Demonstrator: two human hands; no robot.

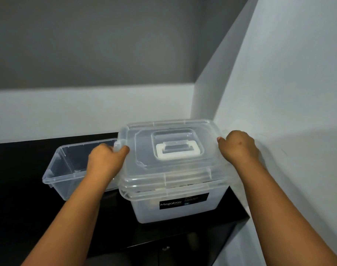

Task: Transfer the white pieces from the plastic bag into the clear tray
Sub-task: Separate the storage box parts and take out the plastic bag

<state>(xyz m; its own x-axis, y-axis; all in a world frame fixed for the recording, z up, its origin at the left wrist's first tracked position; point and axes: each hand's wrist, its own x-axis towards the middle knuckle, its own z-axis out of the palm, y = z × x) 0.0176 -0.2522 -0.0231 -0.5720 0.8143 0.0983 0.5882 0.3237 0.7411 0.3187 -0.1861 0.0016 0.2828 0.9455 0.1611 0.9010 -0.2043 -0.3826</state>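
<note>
On a black cabinet top [25,217] set into a corner of pale walls stands a translucent storage box [180,205] bearing a black label [184,201] printed "Megabox". Its clear lid [169,144] carries a recessed white handle [177,150] lying flat at the centre. The lid sits above the box rim, tilted slightly, with a visible gap along the near edge.

The left hand [106,160] grips the lid's left edge: the thumb lies curled over the top beside the side latch [118,144], and the fingers wrap beneath, out of sight. The right hand [238,148] grips the lid's right edge, knuckles upward, fingers curled over the rim and hidden behind it. Both forearms reach in from the bottom of the view.

Just beside the box, on its left, stands the clear tray [67,169], open-topped and touching or nearly touching the box; which cannot be told, since the left hand and wrist cover the junction. The tray's interior shows only the dark surface through its walls.

Dim shapes show through the box wall under the lid; whether they are the plastic bag and white pieces cannot be told.

Below the cabinet top, a small metal knob [165,248] is visible on the dark front.
</note>
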